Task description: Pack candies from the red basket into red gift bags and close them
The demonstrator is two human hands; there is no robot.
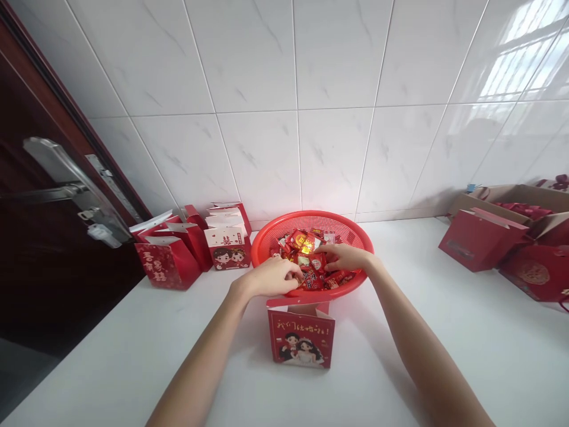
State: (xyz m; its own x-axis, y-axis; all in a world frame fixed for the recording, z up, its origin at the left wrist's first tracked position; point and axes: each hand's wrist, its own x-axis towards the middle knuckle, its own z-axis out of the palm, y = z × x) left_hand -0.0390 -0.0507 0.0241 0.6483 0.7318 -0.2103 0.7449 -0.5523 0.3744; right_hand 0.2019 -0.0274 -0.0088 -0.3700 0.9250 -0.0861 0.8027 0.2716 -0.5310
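Red box point(303, 341) stands nearest, just before the basket point(365, 237). Left hand point(276, 276), curled, touches candies point(306, 252) at near left; right hand point(344, 258), fingers spread, touches candies at right.

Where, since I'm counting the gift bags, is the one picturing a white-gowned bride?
In the head view, the bag stands on the white table at lower centre, right in front of the red basket.
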